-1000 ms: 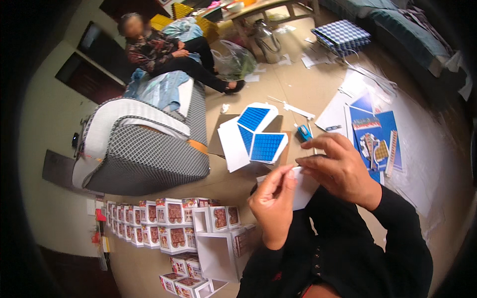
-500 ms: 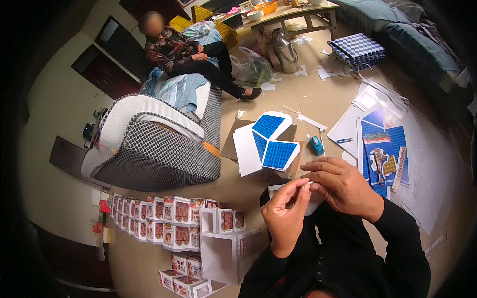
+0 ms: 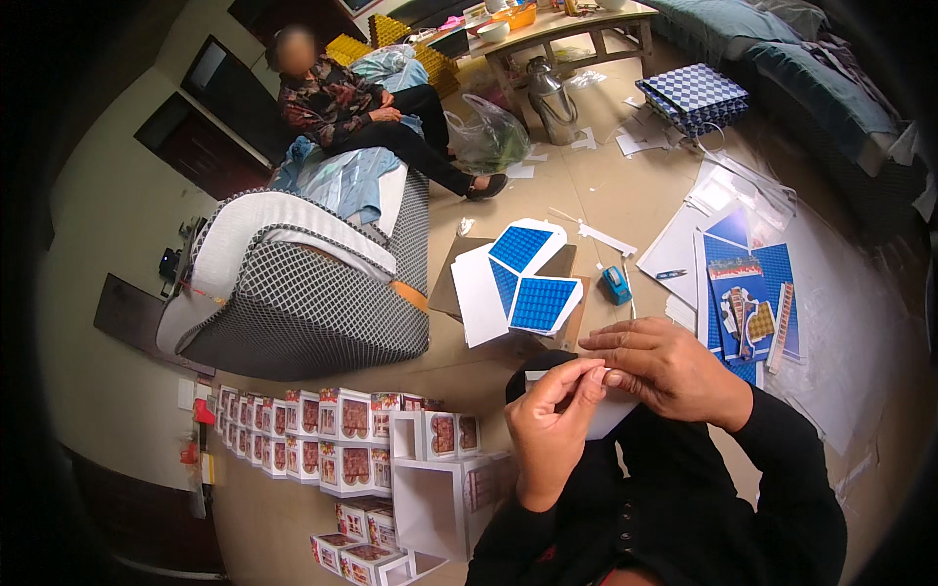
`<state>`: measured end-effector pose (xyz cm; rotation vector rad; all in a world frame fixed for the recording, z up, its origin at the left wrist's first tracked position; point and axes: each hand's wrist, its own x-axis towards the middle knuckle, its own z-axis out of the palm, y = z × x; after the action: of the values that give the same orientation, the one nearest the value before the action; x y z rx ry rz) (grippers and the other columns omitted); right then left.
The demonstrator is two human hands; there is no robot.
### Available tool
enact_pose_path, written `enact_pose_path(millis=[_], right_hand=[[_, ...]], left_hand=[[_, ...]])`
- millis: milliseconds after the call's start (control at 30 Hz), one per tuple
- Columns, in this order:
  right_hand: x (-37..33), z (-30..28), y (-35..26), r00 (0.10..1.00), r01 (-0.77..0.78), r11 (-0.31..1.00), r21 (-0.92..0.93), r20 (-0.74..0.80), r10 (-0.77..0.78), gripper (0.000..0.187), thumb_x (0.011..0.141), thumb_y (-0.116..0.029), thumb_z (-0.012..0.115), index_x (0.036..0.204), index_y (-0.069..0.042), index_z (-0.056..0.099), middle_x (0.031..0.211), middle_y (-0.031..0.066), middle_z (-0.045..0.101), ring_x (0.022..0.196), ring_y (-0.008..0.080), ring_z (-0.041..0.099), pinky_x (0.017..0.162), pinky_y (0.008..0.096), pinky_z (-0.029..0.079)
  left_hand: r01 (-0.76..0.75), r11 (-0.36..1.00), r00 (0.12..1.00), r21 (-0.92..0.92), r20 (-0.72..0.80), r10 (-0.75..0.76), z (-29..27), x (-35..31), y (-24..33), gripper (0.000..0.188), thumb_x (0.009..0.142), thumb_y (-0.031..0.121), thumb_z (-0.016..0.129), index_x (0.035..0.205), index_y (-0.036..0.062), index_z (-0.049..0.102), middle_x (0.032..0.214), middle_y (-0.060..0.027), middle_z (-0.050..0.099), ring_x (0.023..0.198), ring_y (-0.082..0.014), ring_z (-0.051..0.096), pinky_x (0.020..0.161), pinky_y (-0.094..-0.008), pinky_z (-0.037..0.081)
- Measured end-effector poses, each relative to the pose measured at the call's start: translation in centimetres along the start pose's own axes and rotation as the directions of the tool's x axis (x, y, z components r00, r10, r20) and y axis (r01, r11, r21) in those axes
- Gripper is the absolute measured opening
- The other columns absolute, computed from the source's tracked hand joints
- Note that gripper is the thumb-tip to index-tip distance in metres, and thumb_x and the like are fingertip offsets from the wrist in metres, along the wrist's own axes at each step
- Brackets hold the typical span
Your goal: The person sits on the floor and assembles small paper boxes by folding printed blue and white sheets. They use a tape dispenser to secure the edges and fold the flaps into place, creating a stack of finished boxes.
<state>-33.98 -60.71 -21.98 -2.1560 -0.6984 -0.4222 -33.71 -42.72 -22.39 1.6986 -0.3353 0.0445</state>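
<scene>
Both my hands meet above my lap, their fingertips touching. My left hand [image 3: 549, 430] is closed in a pinch of thumb and forefinger. Against it, my right hand [image 3: 674, 369] bends its fingers over the same spot, thumb pressed in. Whatever sits between the fingertips is too small and covered to name. Under the hands, a white folded card piece [image 3: 608, 418] rests on my lap, partly hidden by them. Just ahead, white card cut-outs with blue tile print [image 3: 543, 304] lie on a brown box-like support [image 3: 445, 281]. A blue tape dispenser [image 3: 616, 284] is beyond my right hand.
Rows of white printed card boxes [image 3: 344, 415] stand at left, near a larger open white box [image 3: 427, 500]. Printed sheets [image 3: 728, 322] and a pen-like tool [image 3: 671, 274] lie at right. A person [image 3: 337, 107] sits on a patterned sofa [image 3: 322, 308].
My hands stay together, with the right fingers now closed further over the left fingertips. A small white bit visible between them before is now hidden. The whole view has shifted slightly.
</scene>
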Motion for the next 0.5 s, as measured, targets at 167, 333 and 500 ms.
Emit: enact_pose_path(millis=[167, 333, 500], right_hand=[[-0.3, -0.6, -0.1, 0.999, 0.008, 0.998, -0.065, 0.045, -0.005, 0.028, 0.09, -0.02, 0.063, 0.11, -0.001, 0.068, 0.108, 0.0153, 0.068, 0.105, 0.0292, 0.063, 0.093, 0.0403, 0.047], [-0.3, -1.5, -0.2, 0.995, 0.074, 0.996, -0.042, 0.064, -0.071, 0.034, 0.093, -0.026, 0.06, 0.117, -0.002, 0.066, 0.11, 0.0143, 0.068, 0.107, 0.0285, 0.062, 0.095, 0.0406, 0.046], [-1.9, -3.1, 1.1, 0.977, 0.037, 0.975, 0.219, -0.213, 0.011, 0.061, 0.096, -0.049, 0.05, 0.135, -0.002, 0.052, 0.135, 0.0165, 0.055, 0.128, 0.0308, 0.048, 0.109, 0.0411, 0.034]], left_hand=[[-0.042, 0.999, 0.998, 0.024, -0.034, 0.043, 0.0, -0.2, 0.7, 0.013, 0.088, 0.001, 0.068, 0.099, -0.0071, 0.068, 0.086, -0.0094, 0.07, 0.075, -0.0114, 0.067, 0.068, -0.0235, 0.056], [-0.146, 0.987, 0.987, 0.072, -0.065, 0.15, 0.1, -0.6, 1.1, 0.014, 0.084, 0.003, 0.074, 0.097, -0.0011, 0.071, 0.082, -0.0088, 0.071, 0.072, -0.0116, 0.068, 0.065, -0.0231, 0.052], [-0.389, 0.905, 0.92, 0.174, 0.017, 0.392, 0.2, -0.7, 2.4, 0.01, 0.083, -0.003, 0.071, 0.093, -0.003, 0.069, 0.083, -0.0094, 0.07, 0.073, -0.014, 0.067, 0.069, -0.0239, 0.052]])
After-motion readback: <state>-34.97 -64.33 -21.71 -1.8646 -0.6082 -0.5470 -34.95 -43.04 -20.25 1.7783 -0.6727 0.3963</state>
